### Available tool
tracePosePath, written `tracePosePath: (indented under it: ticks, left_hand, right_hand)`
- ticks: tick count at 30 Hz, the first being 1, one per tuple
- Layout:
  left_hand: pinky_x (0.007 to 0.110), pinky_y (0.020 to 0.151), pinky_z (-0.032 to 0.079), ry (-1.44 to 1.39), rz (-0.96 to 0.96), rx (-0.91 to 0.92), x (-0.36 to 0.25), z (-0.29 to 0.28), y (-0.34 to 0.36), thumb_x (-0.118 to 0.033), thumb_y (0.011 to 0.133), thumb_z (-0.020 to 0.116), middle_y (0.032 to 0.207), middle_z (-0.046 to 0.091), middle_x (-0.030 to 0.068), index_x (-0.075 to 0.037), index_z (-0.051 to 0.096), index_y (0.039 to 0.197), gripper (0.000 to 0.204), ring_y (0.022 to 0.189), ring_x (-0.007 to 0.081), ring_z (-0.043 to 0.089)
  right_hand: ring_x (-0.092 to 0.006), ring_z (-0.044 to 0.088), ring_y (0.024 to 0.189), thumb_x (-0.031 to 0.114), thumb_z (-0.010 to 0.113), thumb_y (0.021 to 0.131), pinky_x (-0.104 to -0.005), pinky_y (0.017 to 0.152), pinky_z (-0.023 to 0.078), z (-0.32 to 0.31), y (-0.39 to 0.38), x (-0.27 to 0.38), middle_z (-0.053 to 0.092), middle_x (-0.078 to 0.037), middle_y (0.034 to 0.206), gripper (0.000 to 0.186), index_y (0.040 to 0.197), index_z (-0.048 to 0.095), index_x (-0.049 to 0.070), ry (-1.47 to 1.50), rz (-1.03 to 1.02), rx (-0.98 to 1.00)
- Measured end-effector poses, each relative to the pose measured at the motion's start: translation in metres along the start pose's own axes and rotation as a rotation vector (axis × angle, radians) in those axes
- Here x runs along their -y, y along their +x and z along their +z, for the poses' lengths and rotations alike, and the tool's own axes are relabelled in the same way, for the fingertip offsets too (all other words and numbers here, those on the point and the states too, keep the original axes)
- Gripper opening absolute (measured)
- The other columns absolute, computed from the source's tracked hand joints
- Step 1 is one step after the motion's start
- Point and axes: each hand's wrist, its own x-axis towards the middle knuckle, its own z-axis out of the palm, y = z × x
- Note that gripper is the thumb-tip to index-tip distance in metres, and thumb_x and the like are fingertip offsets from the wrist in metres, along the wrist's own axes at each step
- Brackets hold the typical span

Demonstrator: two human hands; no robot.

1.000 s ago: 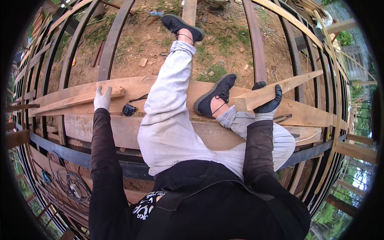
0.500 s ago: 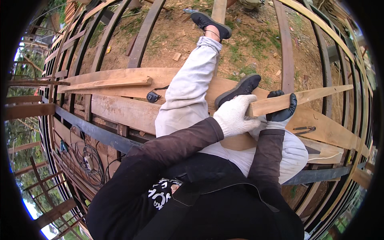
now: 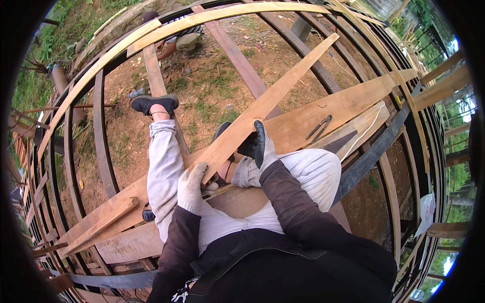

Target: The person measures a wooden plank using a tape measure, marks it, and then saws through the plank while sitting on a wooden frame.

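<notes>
A long, tapering wooden board [image 3: 270,103] slants up and away to the right above my lap, its flat face showing. My left hand [image 3: 190,188], in a white knit glove, is closed on the near end, with the thumb on top and some fingers underneath. My right hand [image 3: 258,145], in a white glove with a black coated palm, holds the right edge partway along; its thumb stands at the edge and the other fingers are partly hidden below the board. Pincers [image 3: 319,129] lie on a wide plank [image 3: 348,108] to the right.
A thin wooden batten [image 3: 103,224] lies on the planks at left, and a dark tape measure [image 3: 148,214] sits by my left leg. Long curved strips and crossbeams [image 3: 240,65] frame the dirt ground below. Another person [image 3: 184,40] is low down beyond the far strip.
My view has swung to the right. The board has turned from edge-on to showing its broad face, and its far end points farther away. Both hands stay on it.
</notes>
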Motion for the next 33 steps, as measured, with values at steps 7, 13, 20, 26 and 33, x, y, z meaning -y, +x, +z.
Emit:
tracePosePath:
  ticks: [7,13,20,26,33]
  left_hand:
    - [0.032,0.063,0.059,0.308,0.191,-0.171,-0.022,-0.044,-0.088,-0.018,0.089,0.071,0.091,0.070,0.0122,0.002,0.060,0.114,0.033,0.070,0.0204,0.070]
    - [0.037,0.087,0.057,1.002,0.564,-0.140,-0.021,-0.048,-0.143,-0.010,0.073,0.085,0.104,0.071,0.0164,0.004,0.062,0.119,0.054,0.094,0.0275,0.072]
    - [0.048,0.094,0.054,1.228,0.965,-0.017,-0.016,-0.043,-0.164,-0.011,0.061,0.089,0.116,0.067,0.0214,-0.004,0.057,0.130,0.077,0.108,0.0416,0.067]
    - [0.046,0.092,0.054,1.123,0.897,0.061,-0.031,-0.032,-0.161,-0.019,0.062,0.093,0.118,0.066,0.0227,-0.004,0.055,0.131,0.081,0.107,0.0408,0.068]
    - [0.037,0.094,0.054,0.972,0.521,-0.099,-0.006,-0.047,-0.154,-0.017,0.069,0.088,0.113,0.071,0.0201,0.003,0.060,0.126,0.067,0.105,0.0278,0.070]
  right_hand:
    - [-0.0311,0.065,0.101,0.073,0.068,0.081,-0.0525,0.089,0.052,-0.036,0.047,0.038,0.062,-0.012,0.111,0.075,0.124,0.052,0.014,0.308,-0.039,0.004]
    - [-0.0266,0.061,0.077,0.070,0.073,0.077,-0.0402,0.072,0.055,-0.032,0.059,0.035,0.059,-0.011,0.089,0.073,0.109,0.056,0.006,0.479,-0.151,0.160]
    - [-0.0285,0.059,0.074,0.071,0.064,0.078,-0.0406,0.069,0.053,-0.034,0.043,0.019,0.057,-0.012,0.081,0.074,0.101,0.056,0.001,0.682,-0.076,0.310]
    - [-0.0297,0.060,0.076,0.069,0.065,0.077,-0.0419,0.071,0.053,-0.032,0.037,0.020,0.058,-0.013,0.082,0.072,0.100,0.055,0.002,0.741,-0.126,0.424]
    - [-0.0308,0.061,0.073,0.061,0.076,0.076,-0.0443,0.072,0.055,-0.039,0.059,0.016,0.056,-0.012,0.081,0.064,0.100,0.056,0.006,0.366,-0.036,0.060]
